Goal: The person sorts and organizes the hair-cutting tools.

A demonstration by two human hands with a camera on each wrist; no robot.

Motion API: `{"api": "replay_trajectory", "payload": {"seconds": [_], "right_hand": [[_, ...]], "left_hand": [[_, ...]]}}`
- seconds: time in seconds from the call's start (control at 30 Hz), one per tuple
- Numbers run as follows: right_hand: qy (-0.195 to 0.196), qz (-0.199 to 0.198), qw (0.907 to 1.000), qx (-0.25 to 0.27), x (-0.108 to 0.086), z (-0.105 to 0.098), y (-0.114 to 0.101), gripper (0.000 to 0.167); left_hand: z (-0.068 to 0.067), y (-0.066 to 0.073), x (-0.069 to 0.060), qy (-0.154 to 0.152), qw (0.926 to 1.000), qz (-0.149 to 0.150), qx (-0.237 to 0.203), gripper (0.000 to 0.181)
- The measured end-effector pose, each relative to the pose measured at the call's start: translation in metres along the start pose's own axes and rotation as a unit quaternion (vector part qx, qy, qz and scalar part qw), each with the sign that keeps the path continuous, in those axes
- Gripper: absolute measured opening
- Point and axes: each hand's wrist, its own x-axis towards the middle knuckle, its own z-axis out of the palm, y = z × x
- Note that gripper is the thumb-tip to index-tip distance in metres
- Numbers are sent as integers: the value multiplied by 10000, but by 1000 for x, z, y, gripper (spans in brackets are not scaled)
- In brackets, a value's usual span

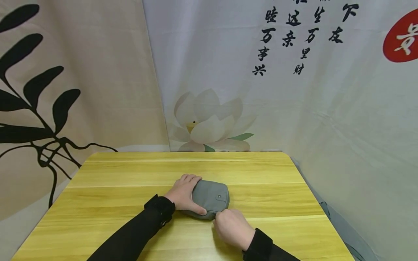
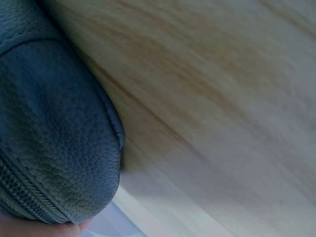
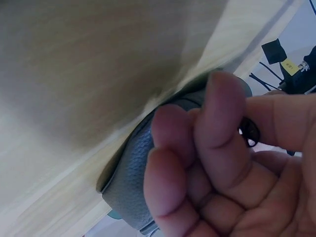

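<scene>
A small grey leather zip pouch (image 1: 210, 195) with a snap tab lies on the table. My left hand (image 1: 186, 194) grips its left side, thumb along the front edge and fingers over the far side. In the left wrist view the pouch's rounded, grained end (image 2: 64, 118) fills the left, with a zipper (image 2: 24, 195) low down. At the pouch's near right corner my right hand (image 1: 232, 226) has curled fingers and pinches the zipper pull, whose dark loop (image 3: 251, 132) shows between thumb and fingers in the right wrist view. Much of the pull is hidden.
The pouch rests on a yellow wood-grain table (image 1: 274, 181). Behind stands a cloth backdrop (image 1: 209, 65) with a printed lotus, plant and characters. Black gear with cables (image 3: 296, 74) appears beyond the table edge in the right wrist view.
</scene>
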Motion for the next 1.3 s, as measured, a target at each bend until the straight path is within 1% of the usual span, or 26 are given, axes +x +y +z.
{"api": "replay_trajectory", "payload": {"seconds": [0.2,0.3,0.4,0.47,0.57,0.67,0.8,1.07,1.3], "right_hand": [[-190,20,9991,388,1,1,1,32],[-359,-206,9972,627,0,4,1,25],[-498,-501,9947,745,-1,7,-2,17],[-472,-606,9941,764,-2,8,-3,16],[-415,-656,9942,750,-2,8,-5,14],[-373,-706,9939,761,-3,9,-5,13],[-452,-716,9925,880,-6,10,-5,12],[-792,-549,9892,1104,-15,7,-1,13],[-738,-424,9844,1539,-25,2,3,11]], "left_hand": [[1,-1,0,-12,10000,-4,17,131],[2,-2,1,-22,10000,-13,28,131],[3,-2,2,-18,10000,24,14,131],[3,-2,2,-22,10000,60,-19,131],[2,-1,1,-11,9999,108,-118,131],[1,-2,0,-29,9999,75,-110,132],[1,-3,-2,-8,10000,18,-57,132],[0,-2,-4,-25,10000,-26,-42,133],[4,2,-8,171,9998,-115,65,133]]}}
